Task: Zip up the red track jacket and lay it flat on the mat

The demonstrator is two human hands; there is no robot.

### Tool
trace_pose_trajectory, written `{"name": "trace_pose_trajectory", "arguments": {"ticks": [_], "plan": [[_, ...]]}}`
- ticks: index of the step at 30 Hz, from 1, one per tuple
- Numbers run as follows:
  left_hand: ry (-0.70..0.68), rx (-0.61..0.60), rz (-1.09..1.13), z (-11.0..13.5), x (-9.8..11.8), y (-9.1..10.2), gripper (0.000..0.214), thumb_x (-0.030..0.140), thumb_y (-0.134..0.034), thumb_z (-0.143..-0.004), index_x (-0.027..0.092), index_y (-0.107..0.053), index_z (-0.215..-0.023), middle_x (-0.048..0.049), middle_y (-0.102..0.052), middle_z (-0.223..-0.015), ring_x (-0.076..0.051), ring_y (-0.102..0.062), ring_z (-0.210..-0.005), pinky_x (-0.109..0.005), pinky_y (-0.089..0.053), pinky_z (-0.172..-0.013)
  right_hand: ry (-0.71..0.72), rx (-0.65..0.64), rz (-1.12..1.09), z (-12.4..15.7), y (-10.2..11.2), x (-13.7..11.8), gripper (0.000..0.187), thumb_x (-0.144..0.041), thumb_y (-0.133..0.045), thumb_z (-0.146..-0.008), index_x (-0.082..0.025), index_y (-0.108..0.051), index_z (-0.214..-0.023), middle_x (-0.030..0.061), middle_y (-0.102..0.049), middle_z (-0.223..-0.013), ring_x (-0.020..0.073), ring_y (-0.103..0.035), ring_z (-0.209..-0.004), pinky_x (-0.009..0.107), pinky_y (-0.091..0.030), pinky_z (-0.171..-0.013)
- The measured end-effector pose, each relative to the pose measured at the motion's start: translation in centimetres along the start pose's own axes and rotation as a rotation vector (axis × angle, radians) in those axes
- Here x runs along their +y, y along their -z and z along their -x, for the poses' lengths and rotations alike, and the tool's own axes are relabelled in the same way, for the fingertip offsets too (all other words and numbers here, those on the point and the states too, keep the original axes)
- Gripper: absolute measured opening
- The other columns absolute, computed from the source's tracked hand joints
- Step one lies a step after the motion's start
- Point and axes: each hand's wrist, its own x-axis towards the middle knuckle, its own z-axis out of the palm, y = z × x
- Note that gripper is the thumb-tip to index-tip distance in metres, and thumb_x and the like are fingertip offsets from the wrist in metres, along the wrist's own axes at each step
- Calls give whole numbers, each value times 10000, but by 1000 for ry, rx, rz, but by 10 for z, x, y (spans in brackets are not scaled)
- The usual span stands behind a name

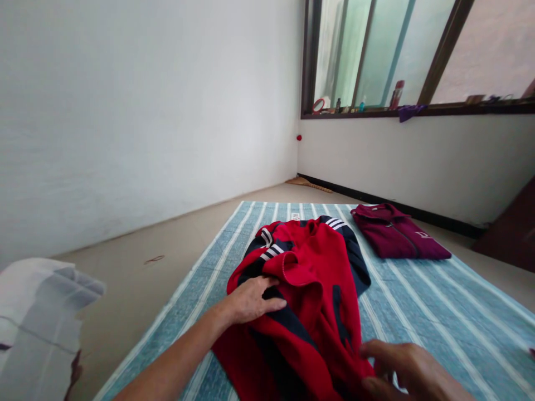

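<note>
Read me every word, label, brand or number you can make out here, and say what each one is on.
Small white tag by the collar of the red track jacket, on the jacket or the mat, cannot tell which: too blurred to read.
White chest mark on the maroon zip jacket: too small to read.
Bottle on the window sill: label too small to read.
</note>
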Motion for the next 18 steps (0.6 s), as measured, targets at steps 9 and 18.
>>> {"name": "trace_pose_trajectory", "arguments": {"ticks": [9, 18], "plan": [[48, -138, -655, 31, 3, 18, 293, 397, -666, -713, 167, -694, -893, -133, -710, -884, -342, -635, -901, -532, -386, -894, -22, 483, -104, -128, -12, -35, 471, -132, -604, -624, -153, -656, -1092, 112, -693, -884, 282, -630, -885, 353, -429, -771], [109, 75, -895, 9, -37, 94, 320, 40, -547, -682, 145, -682, -952, -150, -677, -988, -322, -584, -1009, -500, -360, -927, 79, 606, -530, -200, 64, -33, 291, -272, -435, -790, -147, -612, -983, 20, -637, -675, 139, -584, -581, 241, -461, -578]]}}
